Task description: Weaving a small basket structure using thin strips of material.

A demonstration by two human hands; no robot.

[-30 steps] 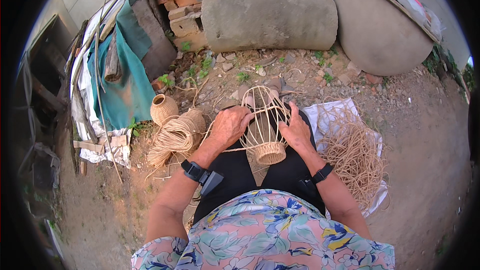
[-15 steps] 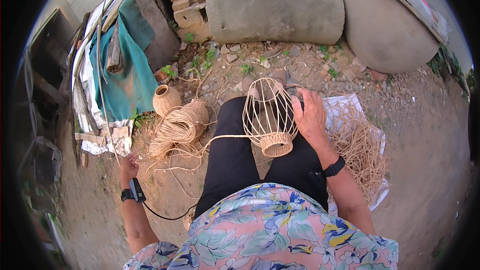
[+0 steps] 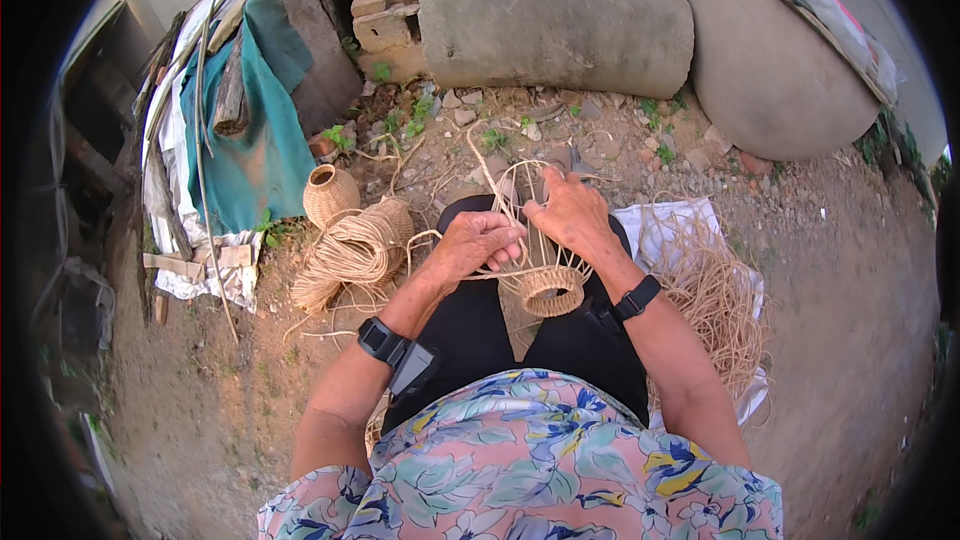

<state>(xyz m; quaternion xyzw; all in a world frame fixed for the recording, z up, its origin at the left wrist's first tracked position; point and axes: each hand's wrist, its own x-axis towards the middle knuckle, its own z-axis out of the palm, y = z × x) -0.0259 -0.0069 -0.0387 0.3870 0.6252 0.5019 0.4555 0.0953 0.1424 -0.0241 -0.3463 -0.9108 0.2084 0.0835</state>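
Observation:
An unfinished basket (image 3: 553, 293), with a woven ring near me and bare thin ribs fanning away, rests over my lap. My left hand (image 3: 480, 243) is closed at the left side of the ribs, its fingertips pinching a twisted straw cord (image 3: 482, 162) that loops up past the far end. Across the ribs from the right lies my right hand (image 3: 575, 212), its thumb and fingers bent around several of them. Part of the ribs is hidden behind both hands. Left of my knees sit a coil of cord (image 3: 345, 258) and a small finished woven pot (image 3: 330, 196).
A heap of loose straw cord (image 3: 710, 290) lies on a white sheet (image 3: 640, 230) to my right. A teal cloth (image 3: 255, 145) hangs at the left beside a thin stick (image 3: 203, 160). Ahead are a concrete cylinder (image 3: 555, 30), bricks (image 3: 385, 25) and a round slab (image 3: 775, 60).
My left hand has come from the far left to the basket ribs and now pinches the cord. The cord's end now rises beyond the basket. My right hand has shifted left across the ribs.

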